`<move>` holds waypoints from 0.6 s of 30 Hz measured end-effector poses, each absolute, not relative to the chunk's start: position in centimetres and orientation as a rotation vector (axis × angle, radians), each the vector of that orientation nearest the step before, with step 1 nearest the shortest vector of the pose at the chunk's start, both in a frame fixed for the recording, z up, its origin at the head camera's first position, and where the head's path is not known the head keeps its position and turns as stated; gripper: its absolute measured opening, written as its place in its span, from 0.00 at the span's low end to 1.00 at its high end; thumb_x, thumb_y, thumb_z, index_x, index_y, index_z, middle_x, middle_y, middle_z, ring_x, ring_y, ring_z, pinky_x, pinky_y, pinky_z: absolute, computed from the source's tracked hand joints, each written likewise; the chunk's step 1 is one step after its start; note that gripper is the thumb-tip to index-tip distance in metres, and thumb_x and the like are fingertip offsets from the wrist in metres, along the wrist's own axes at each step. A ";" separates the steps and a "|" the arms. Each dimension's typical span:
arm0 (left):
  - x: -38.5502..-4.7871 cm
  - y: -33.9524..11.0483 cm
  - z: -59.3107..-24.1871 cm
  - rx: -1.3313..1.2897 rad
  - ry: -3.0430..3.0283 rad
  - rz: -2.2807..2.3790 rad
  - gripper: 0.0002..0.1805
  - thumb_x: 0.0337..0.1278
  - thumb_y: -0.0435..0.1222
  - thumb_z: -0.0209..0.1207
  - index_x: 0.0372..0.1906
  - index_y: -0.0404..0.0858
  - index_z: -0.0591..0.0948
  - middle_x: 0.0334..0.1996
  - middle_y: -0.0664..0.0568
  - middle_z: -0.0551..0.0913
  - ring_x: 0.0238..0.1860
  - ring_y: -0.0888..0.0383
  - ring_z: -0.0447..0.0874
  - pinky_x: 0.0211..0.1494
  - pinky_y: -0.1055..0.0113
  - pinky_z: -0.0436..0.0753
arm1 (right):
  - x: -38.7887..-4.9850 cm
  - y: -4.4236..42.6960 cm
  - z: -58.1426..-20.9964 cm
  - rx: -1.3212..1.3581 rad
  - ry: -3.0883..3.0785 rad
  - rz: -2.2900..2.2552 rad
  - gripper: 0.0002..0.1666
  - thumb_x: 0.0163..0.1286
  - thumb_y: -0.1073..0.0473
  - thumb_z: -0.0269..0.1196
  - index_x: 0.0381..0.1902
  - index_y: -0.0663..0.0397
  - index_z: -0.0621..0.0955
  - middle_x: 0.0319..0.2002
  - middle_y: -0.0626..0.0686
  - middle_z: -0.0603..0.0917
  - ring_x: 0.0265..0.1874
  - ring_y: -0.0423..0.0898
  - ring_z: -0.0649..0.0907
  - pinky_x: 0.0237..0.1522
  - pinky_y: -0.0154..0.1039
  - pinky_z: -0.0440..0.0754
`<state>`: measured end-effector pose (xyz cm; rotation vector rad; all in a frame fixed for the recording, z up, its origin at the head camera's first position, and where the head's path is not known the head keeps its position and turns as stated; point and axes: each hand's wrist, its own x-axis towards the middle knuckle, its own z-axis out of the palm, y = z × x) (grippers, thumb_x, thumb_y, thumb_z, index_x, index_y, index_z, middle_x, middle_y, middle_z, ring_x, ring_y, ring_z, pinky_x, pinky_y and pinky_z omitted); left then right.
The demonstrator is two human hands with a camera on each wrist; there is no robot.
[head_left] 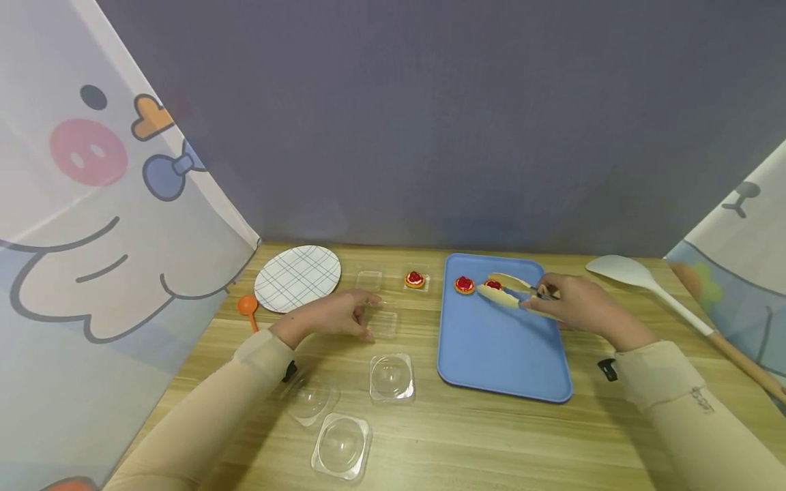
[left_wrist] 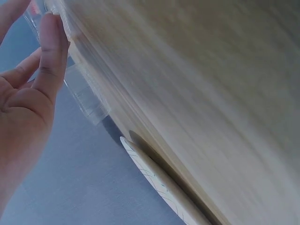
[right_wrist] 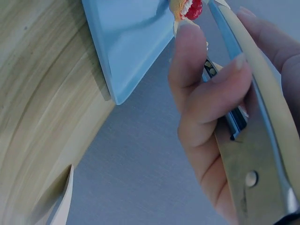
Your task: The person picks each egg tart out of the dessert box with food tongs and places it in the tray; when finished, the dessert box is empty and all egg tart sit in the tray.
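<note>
My right hand grips cream-and-metal tongs, their cream arms reaching over a blue tray. Between the tong ends is a small red-topped tart; the right wrist view shows this tart at its top edge. Another tart lies on the tray just to the left. My left hand is beside a clear plastic container, thumb and fingers spread at its left side. The left wrist view shows those fingers fairly straight; whether they touch the plastic is hard to tell.
A third tart sits in a clear container behind. Another clear container stands left of it. Clear domed lids lie in front. A checked plate and orange spoon are left; a large white ladle-like spoon is right.
</note>
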<state>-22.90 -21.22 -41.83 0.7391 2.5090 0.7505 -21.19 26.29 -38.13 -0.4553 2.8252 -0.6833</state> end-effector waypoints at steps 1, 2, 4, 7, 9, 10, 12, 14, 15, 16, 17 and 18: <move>-22.9 -21.2 -41.8 0.737 2.510 0.748 0.45 0.54 0.43 0.80 0.75 0.33 0.73 0.29 0.57 0.89 0.32 0.65 0.85 0.39 0.70 0.83 | -21.1 26.3 -38.1 -0.463 2.838 -0.678 0.29 0.74 0.35 0.67 0.48 0.57 0.80 0.44 0.60 0.85 0.24 0.43 0.87 0.25 0.37 0.85; -22.9 -21.2 -41.8 0.740 2.513 0.744 0.45 0.54 0.43 0.80 0.75 0.33 0.73 0.29 0.56 0.88 0.32 0.65 0.84 0.39 0.70 0.83 | -21.0 26.4 -38.1 -0.471 2.853 -0.668 0.29 0.74 0.36 0.67 0.47 0.56 0.80 0.41 0.58 0.85 0.23 0.43 0.86 0.25 0.37 0.84; -22.9 -21.2 -41.7 0.735 2.525 0.725 0.45 0.54 0.44 0.80 0.75 0.34 0.73 0.30 0.57 0.87 0.32 0.64 0.83 0.39 0.69 0.83 | -20.8 26.5 -37.9 -0.477 2.881 -0.645 0.29 0.74 0.35 0.68 0.46 0.56 0.80 0.39 0.56 0.84 0.22 0.42 0.85 0.25 0.37 0.83; -22.9 -21.1 -41.7 0.744 2.545 0.702 0.46 0.53 0.45 0.80 0.75 0.35 0.74 0.33 0.56 0.87 0.33 0.64 0.82 0.41 0.69 0.82 | -20.4 26.6 -37.6 -0.460 2.899 -0.644 0.31 0.74 0.35 0.68 0.49 0.58 0.80 0.41 0.58 0.85 0.23 0.42 0.85 0.26 0.37 0.82; -22.9 -21.1 -41.8 0.750 2.555 0.699 0.47 0.53 0.46 0.80 0.75 0.36 0.74 0.39 0.54 0.87 0.35 0.64 0.82 0.41 0.69 0.82 | -20.1 26.6 -37.3 -0.431 2.896 -0.667 0.35 0.73 0.33 0.67 0.54 0.60 0.79 0.46 0.62 0.85 0.25 0.43 0.87 0.26 0.37 0.83; -22.9 -21.1 -41.8 0.759 2.559 0.699 0.47 0.53 0.46 0.81 0.76 0.36 0.74 0.43 0.54 0.88 0.35 0.65 0.82 0.42 0.69 0.83 | -20.0 26.6 -37.1 -0.417 2.893 -0.679 0.37 0.73 0.32 0.67 0.56 0.61 0.79 0.49 0.65 0.85 0.25 0.43 0.88 0.27 0.37 0.84; -22.9 -21.2 -41.9 0.776 2.563 0.702 0.48 0.52 0.47 0.81 0.76 0.36 0.73 0.50 0.52 0.88 0.35 0.65 0.82 0.42 0.70 0.83 | -19.6 26.4 -36.8 -0.401 2.896 -0.703 0.40 0.73 0.31 0.66 0.60 0.62 0.78 0.53 0.68 0.84 0.27 0.43 0.89 0.28 0.37 0.85; -22.9 -21.2 -41.9 0.785 2.562 0.705 0.49 0.52 0.47 0.81 0.77 0.36 0.72 0.56 0.51 0.86 0.35 0.65 0.82 0.42 0.70 0.83 | -19.3 26.2 -36.4 -0.405 2.926 -0.699 0.42 0.72 0.30 0.67 0.61 0.62 0.78 0.54 0.68 0.85 0.26 0.43 0.89 0.28 0.38 0.85; -22.9 -21.2 -41.9 0.788 2.561 0.705 0.49 0.52 0.47 0.81 0.77 0.37 0.72 0.58 0.51 0.86 0.35 0.65 0.82 0.41 0.70 0.83 | -19.1 26.1 -36.2 -0.415 2.943 -0.694 0.41 0.72 0.30 0.67 0.61 0.61 0.78 0.53 0.68 0.86 0.26 0.42 0.88 0.29 0.39 0.84; -22.8 -21.3 -41.9 0.787 2.559 0.707 0.50 0.52 0.48 0.81 0.78 0.37 0.71 0.60 0.50 0.85 0.35 0.65 0.82 0.41 0.70 0.83 | -19.0 25.9 -36.1 -0.424 2.963 -0.687 0.41 0.71 0.30 0.67 0.61 0.60 0.79 0.53 0.67 0.86 0.25 0.41 0.87 0.31 0.39 0.83; -22.8 -21.3 -42.0 0.783 2.554 0.713 0.51 0.52 0.48 0.81 0.79 0.37 0.71 0.60 0.50 0.85 0.35 0.64 0.82 0.40 0.70 0.83 | -18.9 25.7 -35.9 -0.432 2.982 -0.676 0.41 0.71 0.30 0.68 0.60 0.59 0.80 0.52 0.66 0.87 0.26 0.41 0.86 0.32 0.40 0.83; -22.9 -21.4 -42.0 0.777 2.548 0.721 0.52 0.52 0.48 0.81 0.79 0.36 0.70 0.61 0.49 0.85 0.35 0.64 0.82 0.40 0.70 0.83 | -18.8 25.6 -35.8 -0.441 2.996 -0.668 0.40 0.70 0.30 0.68 0.60 0.59 0.80 0.52 0.65 0.88 0.26 0.40 0.85 0.33 0.41 0.82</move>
